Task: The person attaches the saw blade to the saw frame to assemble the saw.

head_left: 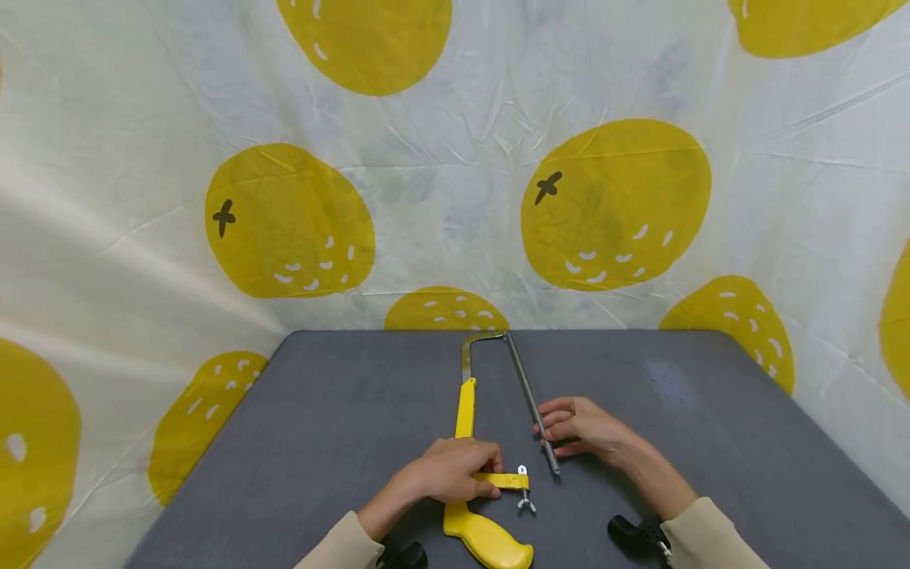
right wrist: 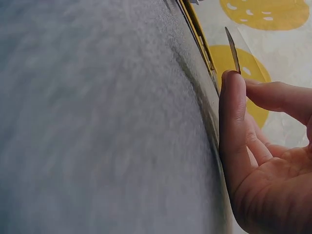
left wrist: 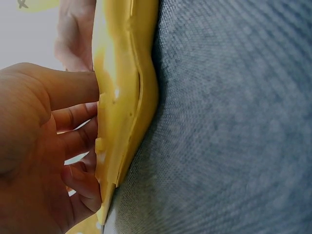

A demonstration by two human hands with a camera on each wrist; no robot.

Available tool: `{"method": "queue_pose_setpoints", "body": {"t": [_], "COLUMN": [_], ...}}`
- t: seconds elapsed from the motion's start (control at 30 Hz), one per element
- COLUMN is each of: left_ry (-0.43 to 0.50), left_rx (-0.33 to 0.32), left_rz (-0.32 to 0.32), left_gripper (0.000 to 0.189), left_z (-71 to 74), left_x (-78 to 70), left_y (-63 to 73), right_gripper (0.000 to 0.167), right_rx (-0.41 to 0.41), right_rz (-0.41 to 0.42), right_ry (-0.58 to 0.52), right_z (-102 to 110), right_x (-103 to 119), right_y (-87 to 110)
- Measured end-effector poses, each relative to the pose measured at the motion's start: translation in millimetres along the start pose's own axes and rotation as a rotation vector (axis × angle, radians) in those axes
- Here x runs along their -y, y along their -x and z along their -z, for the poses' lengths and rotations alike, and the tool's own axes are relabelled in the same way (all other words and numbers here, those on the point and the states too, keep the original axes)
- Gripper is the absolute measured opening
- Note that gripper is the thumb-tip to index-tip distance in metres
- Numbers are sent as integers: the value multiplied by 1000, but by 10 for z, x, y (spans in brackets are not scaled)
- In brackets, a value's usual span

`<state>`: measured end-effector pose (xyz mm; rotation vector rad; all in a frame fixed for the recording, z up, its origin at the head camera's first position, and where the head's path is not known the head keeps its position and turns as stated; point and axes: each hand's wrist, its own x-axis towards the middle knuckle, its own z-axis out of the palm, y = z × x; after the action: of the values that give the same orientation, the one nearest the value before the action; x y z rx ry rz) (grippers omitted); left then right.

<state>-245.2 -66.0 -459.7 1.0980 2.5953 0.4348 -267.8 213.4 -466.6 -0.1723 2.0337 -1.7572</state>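
A hacksaw with a yellow handle (head_left: 490, 540) lies on the grey table, its frame pointing away from me. My left hand (head_left: 458, 469) grips the yellow frame just ahead of the handle, thumb and fingers on either side. Between thumb and fingers, my right hand (head_left: 586, 431) pinches the thin grey saw blade (head_left: 524, 379) near its close end. At the far end, the blade meets the tip of the curved metal frame (head_left: 467, 354); whether it is hooked there I cannot tell. Its near end is apart from the blade holder with a wing nut (head_left: 526, 503).
The grey table (head_left: 341, 395) reaches back to a hanging white cloth (head_left: 455, 229) printed with yellow fruit shapes. A black wrist device (head_left: 636, 537) sits by my right sleeve, and another (head_left: 404, 556) by my left.
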Motion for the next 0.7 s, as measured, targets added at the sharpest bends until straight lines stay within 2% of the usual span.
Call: {"method": "queue_pose_setpoints", "body": {"t": [0.2,0.7], "left_ry": [-7,0], "left_rx": [0,15], "left_rz": [8,11], "left_gripper": [18,17], "left_z": [-4,-53], "left_x": [-9,7], "left_y": [7,9], "right_gripper": [57,56], "right_rx": [-9,-32], "right_rz": [-1,13], "right_ry": [5,20], "right_z": [-48,-109], "right_x": [-24,-71], "right_y": [-81,-49]}}
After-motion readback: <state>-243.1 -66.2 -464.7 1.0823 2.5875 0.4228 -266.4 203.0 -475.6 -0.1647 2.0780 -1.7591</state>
